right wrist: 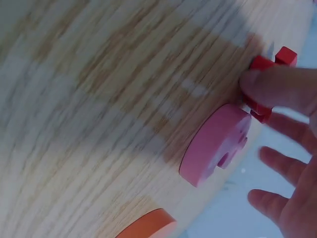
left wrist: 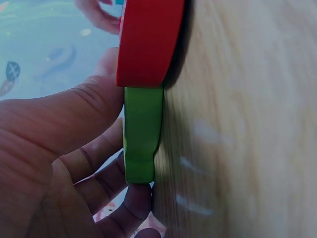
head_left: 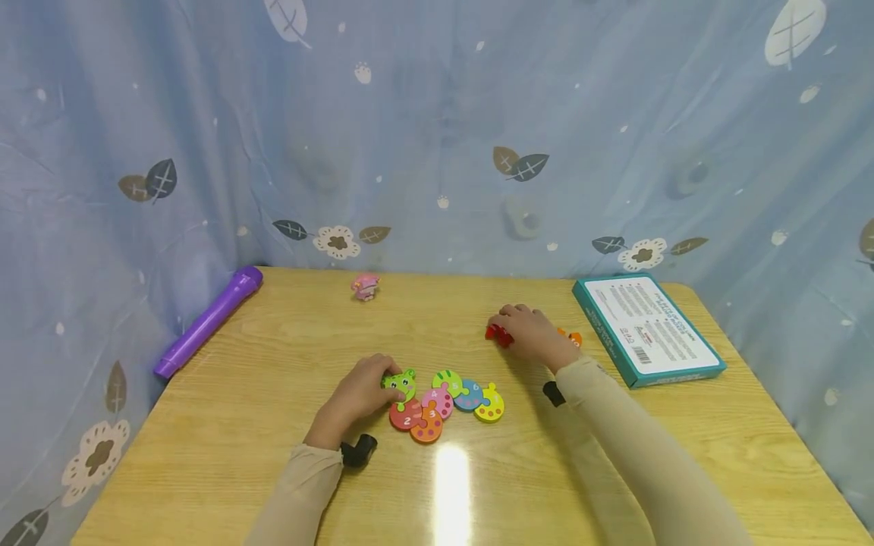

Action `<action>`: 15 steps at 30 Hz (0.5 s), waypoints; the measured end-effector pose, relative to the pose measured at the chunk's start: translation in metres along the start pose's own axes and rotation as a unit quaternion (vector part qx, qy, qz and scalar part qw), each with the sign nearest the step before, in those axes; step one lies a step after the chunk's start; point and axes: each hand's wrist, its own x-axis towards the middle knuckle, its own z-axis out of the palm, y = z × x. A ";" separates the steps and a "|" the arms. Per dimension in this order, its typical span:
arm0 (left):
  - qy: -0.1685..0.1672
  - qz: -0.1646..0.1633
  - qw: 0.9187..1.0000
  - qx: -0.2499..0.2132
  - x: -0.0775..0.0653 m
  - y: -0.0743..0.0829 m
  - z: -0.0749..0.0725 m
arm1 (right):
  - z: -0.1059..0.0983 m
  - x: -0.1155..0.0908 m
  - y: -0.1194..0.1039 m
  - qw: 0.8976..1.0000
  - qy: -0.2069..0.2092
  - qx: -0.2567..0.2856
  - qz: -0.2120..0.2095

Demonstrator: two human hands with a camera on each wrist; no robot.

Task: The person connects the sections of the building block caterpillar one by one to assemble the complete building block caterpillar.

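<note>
In the head view, my left hand (head_left: 359,388) holds a green caterpillar-head puzzle piece (head_left: 404,384) with a smiling face, thumb on its near side and fingers around its far edge. Joined below it is a red piece marked 2 (head_left: 403,417). From there a winding row runs right: an orange 3 (head_left: 426,426), a pink 4 (head_left: 437,402), a green 5 (head_left: 447,382), a blue 6 (head_left: 470,397) and a yellow piece (head_left: 489,406). Farther right, my right hand (head_left: 536,334) pinches a loose red piece (right wrist: 260,84), its thumb on top; a pink piece (right wrist: 213,146) lies beside it.
An orange piece (head_left: 576,339) lies beyond the right wrist. A teal-edged box (head_left: 649,330) is on the right of the wooden table (head_left: 287,326). A purple microphone-shaped stick (head_left: 208,322) lies along the left edge. A small pink figurine (head_left: 366,287) stands at the back, before a blue curtain (head_left: 423,136).
</note>
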 end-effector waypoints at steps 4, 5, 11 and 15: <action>0.002 0.001 1.000 -0.001 0.002 0.003 -0.003 | -0.005 -0.006 -0.005 0.999 0.035 0.008 -0.028; 0.000 -0.001 1.000 -0.001 0.002 0.003 -0.003 | -0.006 -0.010 -0.007 0.998 0.042 0.009 -0.041; -0.010 -0.003 1.000 -0.001 0.001 0.003 -0.001 | -0.009 -0.043 -0.025 0.993 0.053 -0.009 -0.105; -0.006 -0.004 1.000 0.000 0.000 0.003 -0.001 | -0.006 -0.056 -0.032 0.991 0.051 -0.014 -0.125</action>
